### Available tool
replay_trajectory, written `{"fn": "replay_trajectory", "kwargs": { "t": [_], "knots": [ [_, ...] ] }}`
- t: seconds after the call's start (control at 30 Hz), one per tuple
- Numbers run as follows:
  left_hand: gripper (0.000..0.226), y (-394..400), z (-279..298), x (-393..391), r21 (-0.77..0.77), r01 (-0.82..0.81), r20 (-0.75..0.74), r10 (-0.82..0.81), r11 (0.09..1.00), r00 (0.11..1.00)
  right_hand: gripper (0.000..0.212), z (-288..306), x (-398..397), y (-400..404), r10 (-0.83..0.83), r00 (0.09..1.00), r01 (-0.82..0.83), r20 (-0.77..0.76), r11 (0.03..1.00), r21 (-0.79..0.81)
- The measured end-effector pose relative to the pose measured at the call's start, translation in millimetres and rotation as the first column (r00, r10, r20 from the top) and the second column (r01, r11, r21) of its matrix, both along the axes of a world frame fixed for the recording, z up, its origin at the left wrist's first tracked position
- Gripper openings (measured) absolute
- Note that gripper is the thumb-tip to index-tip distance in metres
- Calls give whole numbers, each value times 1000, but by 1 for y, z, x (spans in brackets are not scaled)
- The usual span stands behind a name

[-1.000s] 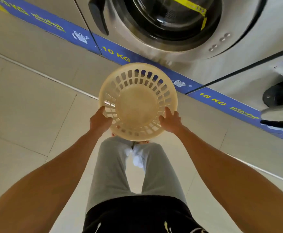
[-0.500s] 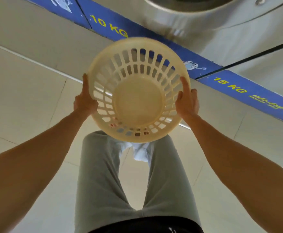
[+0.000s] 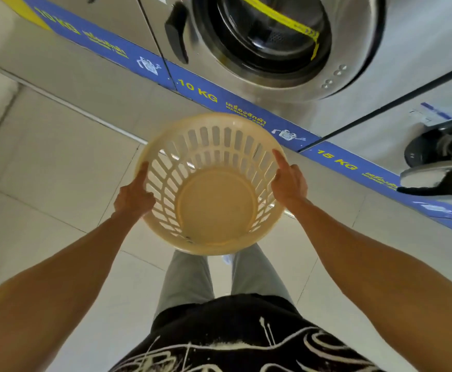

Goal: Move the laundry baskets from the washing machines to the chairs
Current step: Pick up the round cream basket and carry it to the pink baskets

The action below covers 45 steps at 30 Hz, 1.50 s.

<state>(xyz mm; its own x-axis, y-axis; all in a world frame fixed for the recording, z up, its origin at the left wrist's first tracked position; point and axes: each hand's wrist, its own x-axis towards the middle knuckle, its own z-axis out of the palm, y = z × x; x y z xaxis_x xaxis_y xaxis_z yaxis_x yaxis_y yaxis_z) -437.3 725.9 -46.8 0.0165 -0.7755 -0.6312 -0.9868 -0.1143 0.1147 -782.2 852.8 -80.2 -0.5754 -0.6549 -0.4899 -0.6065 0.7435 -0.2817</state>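
Observation:
A round cream plastic laundry basket with slotted walls is held in the air in front of me, empty, its opening facing up. My left hand grips its left rim and my right hand grips its right rim. Just beyond it stands a steel front-loading washing machine marked 10 KG, its round door shut with yellow tape across the glass. No chair is in view.
A blue strip with yellow weight labels runs along the machines' base. At the right edge the 15 KG machine's door hangs open into the aisle. Pale floor tiles spread left and below; my grey-trousered legs stand under the basket.
The basket has been lifted higher off the floor and tilted level, with both hands still on its rim. The view has swung up, bringing the washer door back into sight.

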Motion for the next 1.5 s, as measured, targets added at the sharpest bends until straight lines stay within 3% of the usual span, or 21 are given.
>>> {"fn": "replay_trajectory", "kwargs": {
  "t": [0.47, 0.7, 0.97, 1.5],
  "knots": [
    [78, 68, 105, 70, -134, -306, -123, 291, 942, 949, 65, 109, 56, -58, 388, 918, -395, -75, 909, -134],
    [80, 115, 125, 144, -209, -446, -185, 412, 870, 892, 65, 126, 132, -76, 502, 859, -512, -102, 836, -199],
    [88, 207, 137, 262, -268, -597, -144, 581, 757, 801, 59, 144, 267, -57, 640, 759, -647, -123, 718, -258],
    [90, 405, 136, 434, -340, -835, -129, 858, 432, 497, 63, 153, 516, 25, 909, 404, -893, -100, 368, -259]
  ]
}}
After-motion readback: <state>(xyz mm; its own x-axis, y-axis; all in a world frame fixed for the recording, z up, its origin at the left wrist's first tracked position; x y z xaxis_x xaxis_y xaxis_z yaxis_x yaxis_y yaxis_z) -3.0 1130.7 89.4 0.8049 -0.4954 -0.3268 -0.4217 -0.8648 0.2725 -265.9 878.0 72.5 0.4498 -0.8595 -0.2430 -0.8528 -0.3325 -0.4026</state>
